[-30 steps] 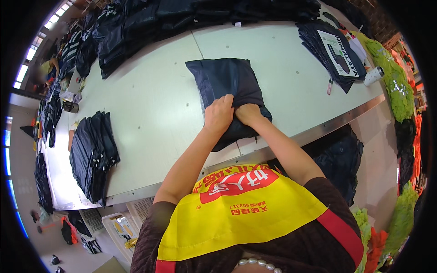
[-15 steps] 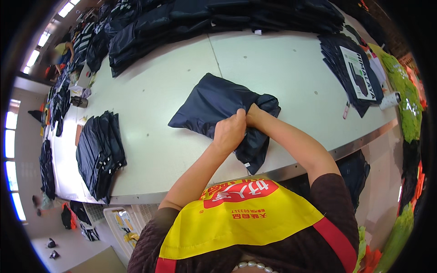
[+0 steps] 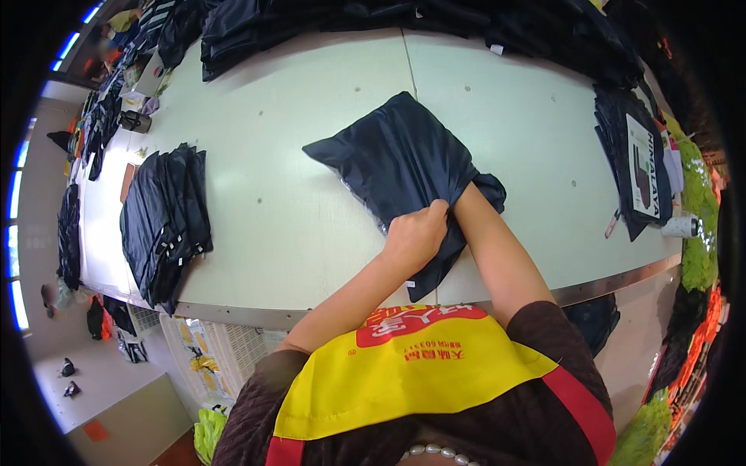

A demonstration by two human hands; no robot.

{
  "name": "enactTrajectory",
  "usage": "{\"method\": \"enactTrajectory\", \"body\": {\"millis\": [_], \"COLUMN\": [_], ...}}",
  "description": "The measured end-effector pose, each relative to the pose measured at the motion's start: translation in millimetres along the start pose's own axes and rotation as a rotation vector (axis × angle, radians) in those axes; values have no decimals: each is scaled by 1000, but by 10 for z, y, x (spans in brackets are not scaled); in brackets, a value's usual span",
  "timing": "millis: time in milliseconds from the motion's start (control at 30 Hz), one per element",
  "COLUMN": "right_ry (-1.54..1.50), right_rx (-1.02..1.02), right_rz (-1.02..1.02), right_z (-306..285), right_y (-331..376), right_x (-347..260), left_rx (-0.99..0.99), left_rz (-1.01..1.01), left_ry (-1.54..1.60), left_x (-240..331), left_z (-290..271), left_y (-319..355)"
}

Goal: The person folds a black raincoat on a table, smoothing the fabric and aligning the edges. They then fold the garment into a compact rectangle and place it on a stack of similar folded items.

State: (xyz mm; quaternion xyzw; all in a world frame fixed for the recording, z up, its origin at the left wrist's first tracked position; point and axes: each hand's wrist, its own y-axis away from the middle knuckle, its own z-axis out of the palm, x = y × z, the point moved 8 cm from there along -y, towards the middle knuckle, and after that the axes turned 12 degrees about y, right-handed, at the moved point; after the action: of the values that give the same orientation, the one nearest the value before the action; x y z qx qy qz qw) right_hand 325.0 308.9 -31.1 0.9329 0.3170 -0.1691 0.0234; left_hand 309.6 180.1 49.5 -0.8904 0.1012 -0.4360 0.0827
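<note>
A dark navy, pillow-shaped bundle of smooth fabric (image 3: 404,155) lies on the pale table in front of me, one corner pointing to the far left. Its exact kind cannot be told. Along its left edge runs a thin, shiny strip like clear plastic. My left hand (image 3: 420,235) is closed, pinching the fabric at the near edge. My right forearm (image 3: 497,245) reaches into the bundle beside it, and the cloth hides that hand from the wrist on. Loose fabric with a small white tag (image 3: 411,285) hangs toward the table's near edge.
On the left lies a stack of dark folded items (image 3: 167,221). Dark bundles (image 3: 350,17) line the far side. At the right are dark packages with a printed white panel (image 3: 643,163), a pinkish marker-like stick (image 3: 612,224) and a white cylinder (image 3: 681,226). A metal strip (image 3: 606,287) edges the table.
The bundle has turned and its far part has swung up and away. My right hand has gone from partly visible to hidden inside it. The left hand keeps its pinch. My view has shifted.
</note>
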Motion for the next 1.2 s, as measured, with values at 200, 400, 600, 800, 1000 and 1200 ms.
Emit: {"method": "enactTrajectory", "body": {"millis": [200,400,600,800,1000,1200], "right_ry": [-72,97,-8,80,191,11], "right_rx": [314,44,-128,-227,-115,12], "right_rz": [-75,10,-30,-419,-465,-158], "right_z": [-540,-115,-23,-512,-707,-240], "right_y": [275,167,235,1108,1392,1348], "right_x": [-581,-820,-696,-857,-402,89], "left_rx": [84,82,155,80,170,121], "left_rz": [-4,241,51,-24,-190,-268], "left_ry": [-94,-82,-187,-304,-433,-519], "left_x": [-63,45,-52,-107,-279,-782], "left_z": [-350,-176,-355,-412,-516,-278], "left_y": [115,200,336,623,842,995]}}
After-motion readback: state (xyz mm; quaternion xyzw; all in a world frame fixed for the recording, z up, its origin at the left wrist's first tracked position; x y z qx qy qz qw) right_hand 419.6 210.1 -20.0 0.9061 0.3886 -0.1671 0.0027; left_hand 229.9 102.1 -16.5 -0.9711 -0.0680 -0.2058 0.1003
